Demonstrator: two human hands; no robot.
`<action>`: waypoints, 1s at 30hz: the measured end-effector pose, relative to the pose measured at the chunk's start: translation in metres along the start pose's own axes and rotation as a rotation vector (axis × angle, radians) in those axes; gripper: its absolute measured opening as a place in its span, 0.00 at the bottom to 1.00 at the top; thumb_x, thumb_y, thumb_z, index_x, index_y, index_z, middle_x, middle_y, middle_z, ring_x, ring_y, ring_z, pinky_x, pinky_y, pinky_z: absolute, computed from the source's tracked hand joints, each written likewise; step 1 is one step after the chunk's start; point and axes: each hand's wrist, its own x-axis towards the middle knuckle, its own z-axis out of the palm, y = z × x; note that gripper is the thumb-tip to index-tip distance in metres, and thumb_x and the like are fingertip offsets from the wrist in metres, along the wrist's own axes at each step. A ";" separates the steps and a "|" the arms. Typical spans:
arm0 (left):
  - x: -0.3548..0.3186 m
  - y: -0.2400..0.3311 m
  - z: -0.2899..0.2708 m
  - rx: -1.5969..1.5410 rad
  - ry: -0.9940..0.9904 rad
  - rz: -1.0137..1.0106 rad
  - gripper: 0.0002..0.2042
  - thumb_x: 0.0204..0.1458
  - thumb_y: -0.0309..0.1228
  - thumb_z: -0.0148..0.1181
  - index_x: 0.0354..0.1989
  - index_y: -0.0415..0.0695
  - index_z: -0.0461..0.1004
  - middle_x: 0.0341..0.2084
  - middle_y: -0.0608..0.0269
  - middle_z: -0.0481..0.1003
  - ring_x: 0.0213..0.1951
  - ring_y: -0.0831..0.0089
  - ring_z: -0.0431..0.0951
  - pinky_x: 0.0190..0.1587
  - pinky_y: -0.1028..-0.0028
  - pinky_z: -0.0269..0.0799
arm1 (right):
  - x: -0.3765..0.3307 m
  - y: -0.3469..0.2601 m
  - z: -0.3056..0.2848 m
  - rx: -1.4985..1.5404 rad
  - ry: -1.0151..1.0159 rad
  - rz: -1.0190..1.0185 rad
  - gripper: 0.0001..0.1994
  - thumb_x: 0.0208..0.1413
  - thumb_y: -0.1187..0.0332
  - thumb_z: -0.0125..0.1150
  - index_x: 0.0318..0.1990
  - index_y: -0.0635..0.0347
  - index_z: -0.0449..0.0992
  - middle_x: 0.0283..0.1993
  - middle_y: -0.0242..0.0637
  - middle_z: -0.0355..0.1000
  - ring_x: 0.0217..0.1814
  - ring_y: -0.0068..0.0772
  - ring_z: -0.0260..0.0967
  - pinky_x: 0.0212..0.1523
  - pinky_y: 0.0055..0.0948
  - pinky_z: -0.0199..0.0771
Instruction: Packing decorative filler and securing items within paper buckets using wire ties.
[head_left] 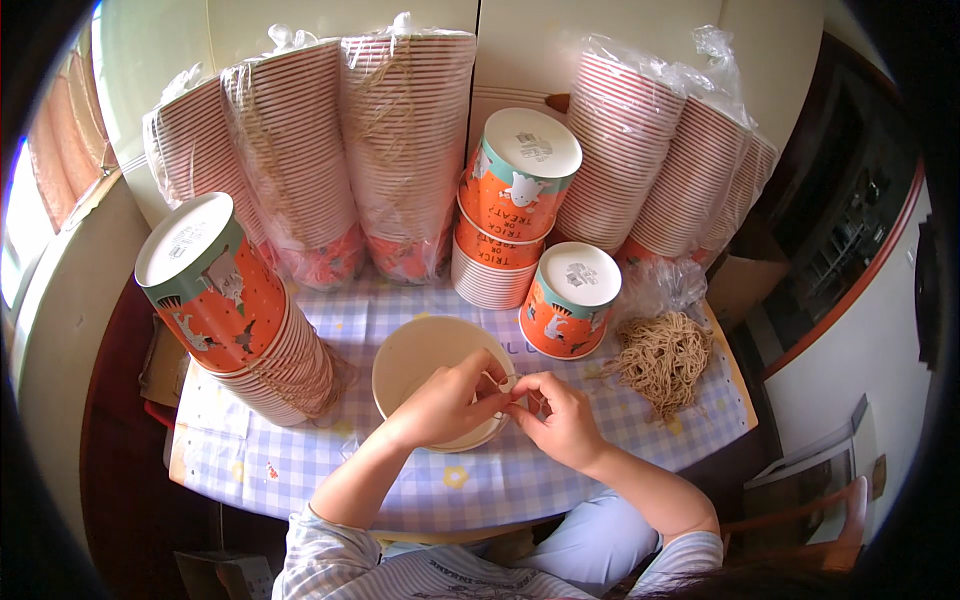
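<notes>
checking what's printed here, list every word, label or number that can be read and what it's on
Top orange-and-teal tub, middle stack: dark lettering, upside down, readable but not copied here.
Orange tub below it: similar lettering, not copied.
White tub bases: print too small to read.
Tablecloth: purple letters, partly hidden, unreadable.
Shirt: lettering too blurred to read.

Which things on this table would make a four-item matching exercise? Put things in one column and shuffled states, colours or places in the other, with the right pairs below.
Column one
1. Open tub
2. Heap of string
3. Tablecloth
4. Bagged stacks

Column two
A. Blue-and-white checks
B. Standing along the back, in clear plastic
C. Mouth up, pale inside
D. Beige, tangled, near the table's right edge

Right pairs
1-C
2-D
3-A
4-B
</notes>
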 end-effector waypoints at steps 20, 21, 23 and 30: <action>-0.006 0.010 0.014 0.505 0.127 0.099 0.06 0.38 0.32 0.60 0.21 0.43 0.75 0.20 0.60 0.72 0.24 0.65 0.73 0.26 0.70 0.68 | 0.002 0.020 0.004 0.755 -0.047 0.432 0.09 0.46 0.79 0.56 0.32 0.59 0.62 0.29 0.26 0.64 0.28 0.10 0.59 0.28 0.11 0.62; -0.006 0.009 0.016 0.548 0.114 0.086 0.06 0.38 0.32 0.59 0.21 0.44 0.75 0.19 0.60 0.72 0.23 0.65 0.73 0.26 0.69 0.68 | 0.001 0.020 0.004 0.755 -0.047 0.432 0.09 0.46 0.79 0.56 0.32 0.59 0.62 0.29 0.26 0.64 0.28 0.10 0.59 0.28 0.11 0.62; -0.006 0.006 0.018 0.592 0.102 0.073 0.05 0.38 0.32 0.59 0.21 0.44 0.76 0.19 0.60 0.72 0.23 0.65 0.73 0.26 0.69 0.68 | 0.001 0.020 0.003 0.762 -0.063 0.436 0.11 0.46 0.79 0.57 0.33 0.58 0.61 0.31 0.28 0.65 0.30 0.13 0.61 0.31 0.13 0.64; -0.005 0.008 0.010 0.565 0.128 0.031 0.05 0.38 0.30 0.58 0.23 0.44 0.75 0.16 0.62 0.72 0.22 0.66 0.74 0.25 0.70 0.68 | 0.000 0.020 0.002 0.739 -0.024 0.437 0.09 0.47 0.78 0.56 0.32 0.59 0.62 0.29 0.25 0.64 0.27 0.10 0.59 0.28 0.11 0.62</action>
